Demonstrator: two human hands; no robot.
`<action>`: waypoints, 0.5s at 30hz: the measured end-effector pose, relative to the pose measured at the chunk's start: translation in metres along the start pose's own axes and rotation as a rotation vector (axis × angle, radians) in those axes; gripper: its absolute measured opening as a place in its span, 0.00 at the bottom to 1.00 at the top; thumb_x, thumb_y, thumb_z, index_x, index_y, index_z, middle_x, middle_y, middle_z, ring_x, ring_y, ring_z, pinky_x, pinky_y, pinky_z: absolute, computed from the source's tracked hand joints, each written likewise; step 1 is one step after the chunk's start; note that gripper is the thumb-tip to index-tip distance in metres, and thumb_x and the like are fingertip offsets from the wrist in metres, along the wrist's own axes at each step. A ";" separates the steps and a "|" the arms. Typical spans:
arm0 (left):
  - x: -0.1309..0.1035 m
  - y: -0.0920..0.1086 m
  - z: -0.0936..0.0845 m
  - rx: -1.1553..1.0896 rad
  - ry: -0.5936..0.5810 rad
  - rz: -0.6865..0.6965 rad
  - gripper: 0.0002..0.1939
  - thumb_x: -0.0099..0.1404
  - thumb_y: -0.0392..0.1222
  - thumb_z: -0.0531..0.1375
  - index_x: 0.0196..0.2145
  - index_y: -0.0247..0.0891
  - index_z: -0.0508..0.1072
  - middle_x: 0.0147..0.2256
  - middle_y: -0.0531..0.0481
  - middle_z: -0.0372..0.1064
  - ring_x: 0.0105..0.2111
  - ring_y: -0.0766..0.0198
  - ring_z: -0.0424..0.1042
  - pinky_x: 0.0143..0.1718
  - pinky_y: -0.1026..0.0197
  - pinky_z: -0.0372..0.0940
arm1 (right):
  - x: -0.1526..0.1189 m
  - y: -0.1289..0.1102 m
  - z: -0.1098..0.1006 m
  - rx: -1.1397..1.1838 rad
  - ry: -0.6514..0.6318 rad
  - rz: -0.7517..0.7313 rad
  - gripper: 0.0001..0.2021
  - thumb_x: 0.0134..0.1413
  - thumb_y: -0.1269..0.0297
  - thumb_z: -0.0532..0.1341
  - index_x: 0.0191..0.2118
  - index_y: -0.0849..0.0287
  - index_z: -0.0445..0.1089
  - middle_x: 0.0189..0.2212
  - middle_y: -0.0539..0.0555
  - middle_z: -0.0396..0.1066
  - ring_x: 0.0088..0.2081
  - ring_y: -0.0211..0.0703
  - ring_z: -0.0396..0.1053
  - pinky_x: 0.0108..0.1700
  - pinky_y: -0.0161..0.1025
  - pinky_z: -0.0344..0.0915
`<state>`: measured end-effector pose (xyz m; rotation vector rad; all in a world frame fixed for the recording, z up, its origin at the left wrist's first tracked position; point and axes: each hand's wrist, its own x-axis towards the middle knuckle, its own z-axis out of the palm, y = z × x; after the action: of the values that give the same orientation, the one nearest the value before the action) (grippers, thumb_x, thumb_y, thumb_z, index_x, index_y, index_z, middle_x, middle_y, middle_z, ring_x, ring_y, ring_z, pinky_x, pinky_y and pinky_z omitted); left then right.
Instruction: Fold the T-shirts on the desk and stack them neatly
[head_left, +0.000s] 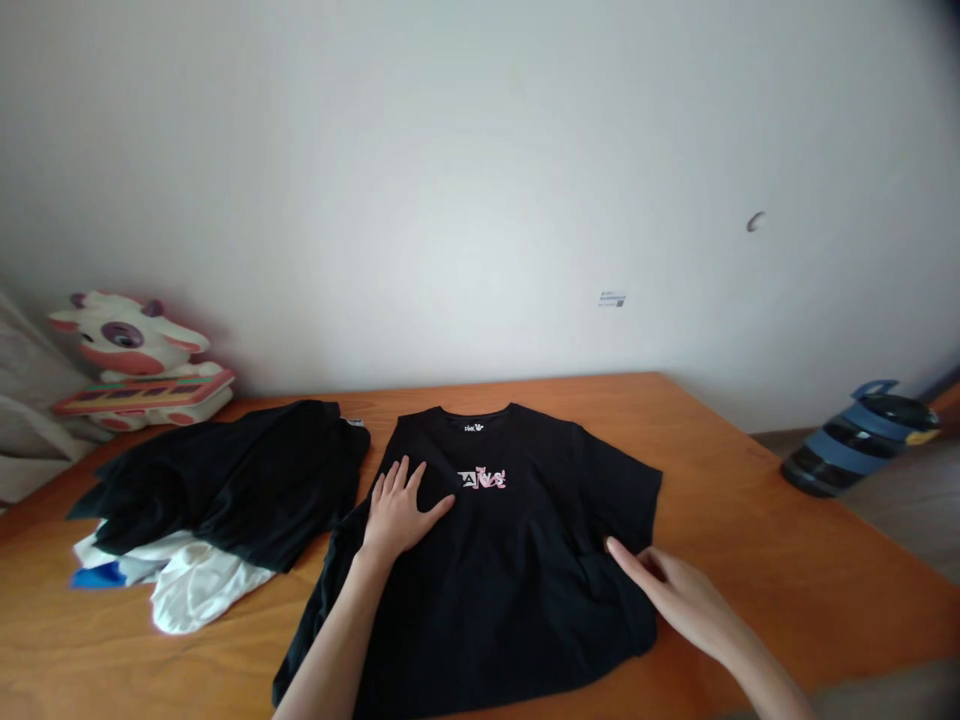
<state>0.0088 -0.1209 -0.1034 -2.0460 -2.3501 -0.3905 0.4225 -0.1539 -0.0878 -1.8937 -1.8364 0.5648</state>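
A black T-shirt (495, 590) lies front side up on the table, its neckline towards the wall and a small white and pink print on the chest. Its right sleeve is spread out, while the left sleeve does not show. My left hand (399, 508) rests flat on the left chest of the shirt, fingers spread. At the right side of the shirt, below the sleeve, my right hand (679, 592) pinches the cloth with the thumb on top; its other fingers are mostly hidden.
A heap of black clothing (247, 480) lies to the left, over white cloth (206, 585) and a bit of blue cloth. Behind it stands a cow-shaped toy keyboard (142, 365). A blue and black bottle (855, 440) is at the right edge of the wooden table (750, 560).
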 end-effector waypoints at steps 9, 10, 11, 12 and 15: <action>0.006 -0.011 -0.005 0.086 -0.049 -0.116 0.48 0.66 0.74 0.51 0.70 0.36 0.60 0.71 0.33 0.49 0.72 0.43 0.47 0.70 0.40 0.44 | -0.021 0.020 -0.018 0.101 -0.016 -0.047 0.25 0.57 0.38 0.52 0.28 0.52 0.74 0.33 0.61 0.80 0.39 0.56 0.78 0.43 0.46 0.72; 0.006 -0.012 -0.005 0.097 -0.048 -0.111 0.48 0.66 0.74 0.50 0.70 0.35 0.59 0.71 0.33 0.49 0.72 0.42 0.47 0.70 0.40 0.44 | -0.026 0.026 -0.019 0.069 -0.016 -0.071 0.23 0.57 0.40 0.52 0.25 0.52 0.71 0.31 0.59 0.78 0.36 0.54 0.77 0.40 0.45 0.71; 0.006 -0.013 -0.005 0.108 -0.048 -0.100 0.48 0.66 0.73 0.50 0.70 0.35 0.59 0.71 0.32 0.48 0.72 0.42 0.47 0.70 0.40 0.44 | -0.030 0.032 -0.020 0.040 -0.030 -0.094 0.21 0.56 0.42 0.54 0.24 0.52 0.69 0.30 0.58 0.77 0.35 0.53 0.76 0.39 0.44 0.70; 0.006 -0.013 -0.005 0.121 -0.051 -0.085 0.47 0.67 0.73 0.50 0.70 0.35 0.59 0.71 0.32 0.48 0.72 0.42 0.47 0.70 0.40 0.44 | -0.033 0.036 -0.022 0.029 -0.056 -0.111 0.19 0.55 0.43 0.56 0.25 0.52 0.69 0.32 0.58 0.77 0.36 0.52 0.75 0.40 0.44 0.70; 0.003 -0.012 -0.004 0.151 -0.069 -0.037 0.47 0.68 0.72 0.50 0.71 0.35 0.58 0.72 0.32 0.47 0.72 0.40 0.47 0.69 0.39 0.44 | -0.021 0.038 -0.026 0.122 -0.132 -0.055 0.22 0.52 0.39 0.60 0.40 0.53 0.74 0.39 0.58 0.79 0.41 0.52 0.76 0.45 0.43 0.70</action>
<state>-0.0041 -0.1205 -0.1011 -1.9825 -2.3768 -0.1392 0.4678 -0.1768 -0.0888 -1.7574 -1.8833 0.7812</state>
